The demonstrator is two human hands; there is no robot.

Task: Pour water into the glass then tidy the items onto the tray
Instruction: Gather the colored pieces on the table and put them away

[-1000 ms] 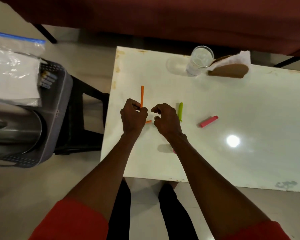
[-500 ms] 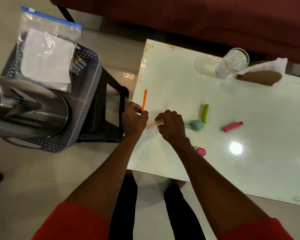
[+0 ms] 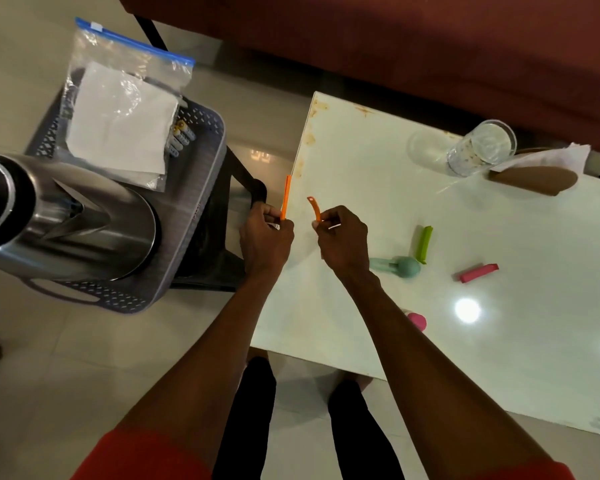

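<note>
My left hand [image 3: 266, 239] grips a straight orange clip stick [image 3: 285, 196] at the white table's [image 3: 499, 323] left edge. My right hand [image 3: 343, 239] pinches a short curved orange clip piece [image 3: 314, 207], lifted off the table. A glass of water [image 3: 479, 148] stands at the far side of the table. To the left, a grey perforated tray [image 3: 201, 188] on a dark stool carries a steel jug [image 3: 59, 216] lying on its side, a zip bag with paper [image 3: 122, 112] and some batteries [image 3: 181, 137].
On the table lie a green clip [image 3: 424, 244], a teal spoon-like item [image 3: 397, 265], a pink clip [image 3: 478, 272] and a pink item [image 3: 417, 321] partly behind my right forearm. A brown board with a tissue [image 3: 542, 168] sits beside the glass. A red sofa lies beyond.
Both hands have lifted and shifted left toward the table's edge. The right hand picked the curved orange piece up off the table. The view has swung left, showing more of the tray.
</note>
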